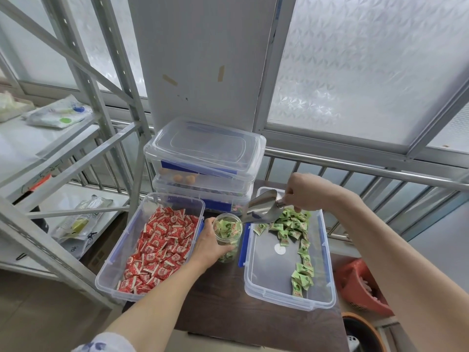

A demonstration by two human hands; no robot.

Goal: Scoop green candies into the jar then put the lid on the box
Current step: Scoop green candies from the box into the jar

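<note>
A clear plastic jar (228,231) stands between two open boxes, nearly full of green candies. My left hand (208,245) wraps around its left side. My right hand (303,193) grips the handle of a metal scoop (261,208), which is tilted down with its mouth over the jar's rim. The clear box on the right (266,290) holds green candies (291,227) along its far and right side; much of its floor is bare. A clear lid (205,146) lies on top of the stacked boxes behind.
An open box of red candies (162,247) sits to the left on the dark table (218,301). Two stacked closed boxes (200,184) stand behind. A metal shelf rack (76,148) fills the left. A red basket (360,288) and a railing are on the right.
</note>
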